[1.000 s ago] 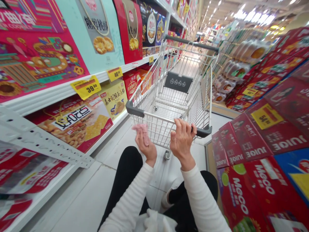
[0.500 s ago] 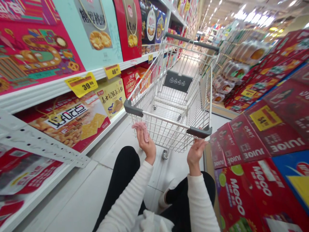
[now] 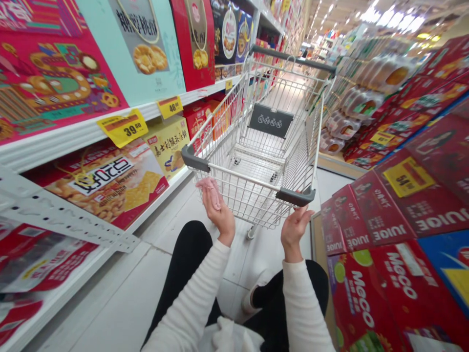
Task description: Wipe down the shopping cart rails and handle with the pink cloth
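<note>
Cloth (image 3: 208, 187) gripped in left hand (image 3: 222, 219) could snag if dragged along cart (image 3: 244, 177) edge; can't tell if right hand (image 3: 292, 230) grips corner (image 3: 296, 196).

The cart (image 3: 244, 177) is shiny metal wire with matt plastic corner caps (image 3: 295, 196), the rag (image 3: 209, 189) looks like soft rumpled cloth, and floor tiles (image 3: 124, 293) seem smooth, kinda glossy.

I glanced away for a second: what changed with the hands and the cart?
The right hand came off the cart's near rail and moved down, beneath the grey corner piece; whether it touches there is unclear. The left hand still holds the pink cloth.
</note>
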The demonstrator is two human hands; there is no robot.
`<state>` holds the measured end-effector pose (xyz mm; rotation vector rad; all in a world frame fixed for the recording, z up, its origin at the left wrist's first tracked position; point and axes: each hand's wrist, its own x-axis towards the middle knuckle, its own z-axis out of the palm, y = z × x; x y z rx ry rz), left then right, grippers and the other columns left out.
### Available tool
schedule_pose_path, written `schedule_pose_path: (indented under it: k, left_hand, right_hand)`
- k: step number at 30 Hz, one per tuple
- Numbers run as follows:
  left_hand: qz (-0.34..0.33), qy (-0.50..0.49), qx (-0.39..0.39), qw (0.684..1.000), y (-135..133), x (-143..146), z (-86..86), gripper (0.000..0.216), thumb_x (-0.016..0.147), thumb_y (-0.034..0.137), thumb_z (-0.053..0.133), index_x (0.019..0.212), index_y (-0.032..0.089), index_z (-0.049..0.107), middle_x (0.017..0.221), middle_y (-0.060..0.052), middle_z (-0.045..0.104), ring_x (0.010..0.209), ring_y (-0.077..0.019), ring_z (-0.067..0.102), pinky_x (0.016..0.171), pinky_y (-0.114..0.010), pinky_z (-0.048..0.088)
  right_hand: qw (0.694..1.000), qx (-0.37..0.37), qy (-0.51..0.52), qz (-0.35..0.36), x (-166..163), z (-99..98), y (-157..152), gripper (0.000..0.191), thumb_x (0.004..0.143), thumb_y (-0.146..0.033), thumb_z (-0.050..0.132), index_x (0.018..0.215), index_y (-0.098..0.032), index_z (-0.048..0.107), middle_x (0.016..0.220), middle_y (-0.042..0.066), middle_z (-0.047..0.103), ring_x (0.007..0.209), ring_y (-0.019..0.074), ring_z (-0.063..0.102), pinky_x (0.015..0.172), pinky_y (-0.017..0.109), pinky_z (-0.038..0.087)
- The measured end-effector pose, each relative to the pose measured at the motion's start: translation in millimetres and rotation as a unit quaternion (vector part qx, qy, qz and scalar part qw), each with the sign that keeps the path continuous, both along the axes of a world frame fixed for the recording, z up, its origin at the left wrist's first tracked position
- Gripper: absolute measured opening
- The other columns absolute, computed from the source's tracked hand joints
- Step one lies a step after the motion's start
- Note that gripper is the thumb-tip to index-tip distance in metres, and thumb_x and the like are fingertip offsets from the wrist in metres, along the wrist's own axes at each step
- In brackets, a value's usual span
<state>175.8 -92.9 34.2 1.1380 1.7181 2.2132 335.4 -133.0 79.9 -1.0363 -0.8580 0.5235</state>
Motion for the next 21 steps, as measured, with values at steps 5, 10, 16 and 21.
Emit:
schedule_pose_path:
  k: [5,10,16,21]
  left_hand:
    - [-0.064,0.102,0.019,0.993,-19,41,-28.2,0.046,0.101,0.019,0.044,0.146,0.022,0.054,0.151,-0.01,0.055,0.147,-0.023,0.044,0.123,-0.043,0.039]
    - [-0.128,0.165,0.057,0.976,-41,43,-37.7,0.043,0.1,0.017,0.049,0.141,0.025,0.059,0.146,-0.007,0.06,0.144,-0.0209,0.048,0.122,-0.042,0.042]
    - [0.007,0.044,0.013,0.999,-9,22,-8.2,0.05,0.1,0.025,0.052,0.15,0.023,0.048,0.159,-0.011,0.045,0.15,-0.0229,0.039,0.127,-0.042,0.032]
    - [-0.051,0.108,0.045,0.992,-20,52,-37.4,0.048,0.102,0.021,0.045,0.149,0.022,0.05,0.157,-0.012,0.047,0.149,-0.025,0.038,0.126,-0.046,0.034]
  right_hand:
    - [0.999,-0.033,0.009,0.003,-4,-7.9,3,0.072,0.099,-0.066,0.014,0.152,-0.025,0.039,0.156,0.008,0.047,0.155,0.0182,0.027,0.131,0.057,0.011]
    - [0.999,-0.032,0.011,0.006,-1,-13.4,4,0.071,0.099,-0.066,0.015,0.154,-0.026,0.035,0.161,0.007,0.041,0.157,0.017,0.024,0.131,0.057,0.007]
    - [0.999,-0.003,0.013,0.041,-11,-7.5,1,0.071,0.101,-0.064,0.009,0.155,-0.026,0.034,0.161,0.008,0.042,0.153,0.0176,0.034,0.129,0.055,0.018]
    - [0.999,0.002,0.027,0.043,-23,-12.1,-1,0.069,0.101,-0.062,0.01,0.156,-0.026,0.031,0.161,0.008,0.04,0.153,0.0164,0.032,0.13,0.055,0.014]
